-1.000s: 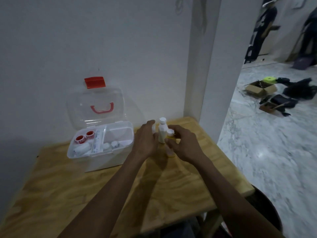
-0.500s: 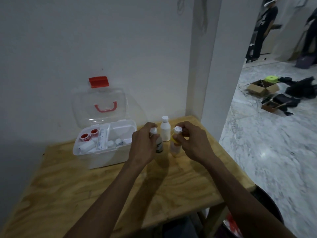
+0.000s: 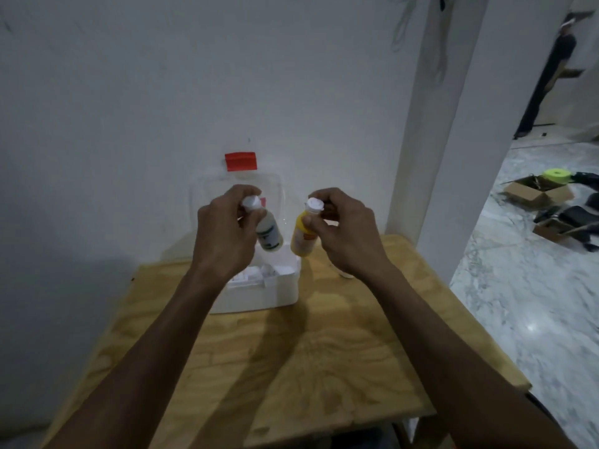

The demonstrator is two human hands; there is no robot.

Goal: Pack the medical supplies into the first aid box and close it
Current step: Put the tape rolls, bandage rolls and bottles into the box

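I see the wooden table [image 3: 324, 367] filling the lower half of the frame, its far edge against the white wall [image 3: 162, 92] that takes up the upper left. At the centre of the frame sits the first aid box [image 3: 269, 293], white-bodied, on the far part of the table; its clear lid [image 3: 278, 196] stands open, leaning back toward the wall, with a red latch [image 3: 240, 161] at its top edge. Small white items lie inside the box, too blurred for me to name.

My left hand [image 3: 223, 234], just left of centre, is closed around the neck of a white bottle [image 3: 269, 234] with a dark label; the bottle hangs tilted above the box, its cap up by my fingertips. My right hand [image 3: 343, 231], just right of centre, grips a yellow bottle [image 3: 299, 241] by its white cap, the body tilted down and left over the box's right rim. The two bottles are near each other but apart.

At the right edge of the frame, cardboard boxes [image 3: 534, 192] lie on the marble floor [image 3: 518, 303].
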